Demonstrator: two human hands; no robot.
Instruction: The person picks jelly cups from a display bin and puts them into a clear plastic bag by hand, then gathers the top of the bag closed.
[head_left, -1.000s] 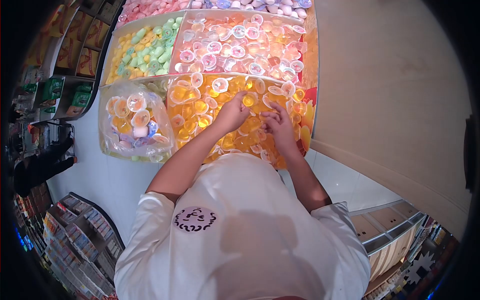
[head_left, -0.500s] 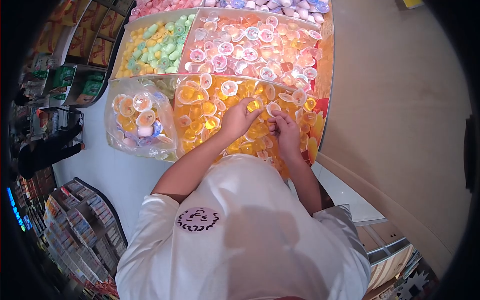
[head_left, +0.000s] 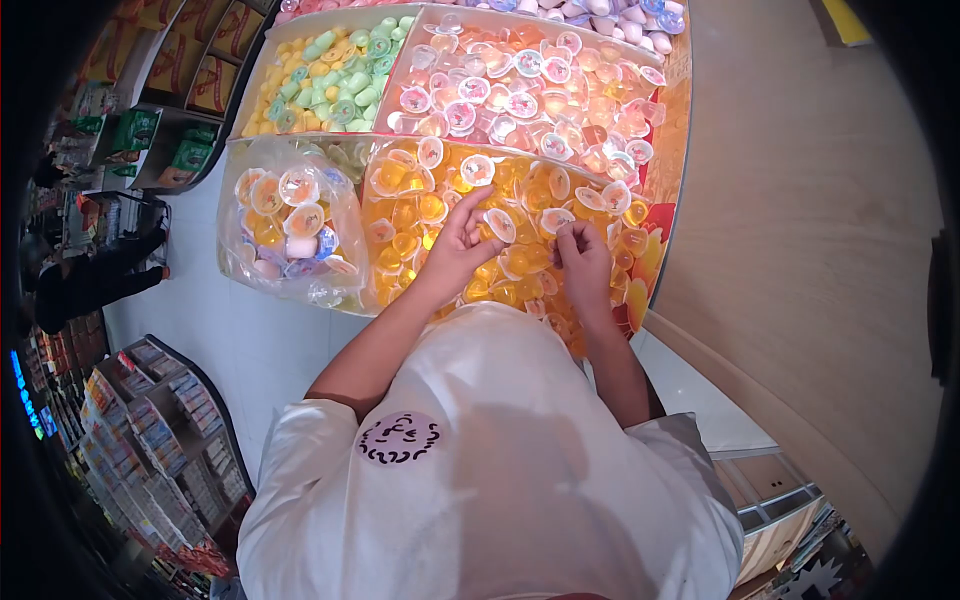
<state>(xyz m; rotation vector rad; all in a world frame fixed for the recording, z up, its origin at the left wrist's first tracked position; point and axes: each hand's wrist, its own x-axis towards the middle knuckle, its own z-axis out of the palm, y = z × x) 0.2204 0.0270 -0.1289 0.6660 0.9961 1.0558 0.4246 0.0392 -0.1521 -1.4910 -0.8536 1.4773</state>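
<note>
Head camera view: a person in a white, short-sleeved T-shirt point(head_left: 480, 370) reaches with both bare hands over a wide bed of translucent golden-orange jelly cups point(head_left: 525, 265) with pale round lids. Above the middle of that orange bed, the left hand point(head_left: 458, 250) has its thumb and forefinger spread around 1 white-lidded orange jelly cup point(head_left: 499, 226), which is tilted, its lid in view; whether the fingers grip it cannot be told. Over the right half of the bed, the right hand point(head_left: 582, 255) has its fingertips drawn together, pinching the near edge of a second jelly cup with a pale printed lid point(head_left: 556, 220). Just beside the bed, on its left, a crumpled clear plastic bag point(head_left: 345, 220) contains several cups, among them orange-lidded and pale pink ones. Directly beyond the bed's far edge lie pale pink translucent cups point(head_left: 520, 80); beyond its far left corner, small yellow and green cups point(head_left: 335, 85) are heaped together. At the bed's right edge runs a red panel with yellow shapes point(head_left: 640, 290). Well to its left, a dark-clothed person point(head_left: 90, 290) appears near stocked shelves.
</note>
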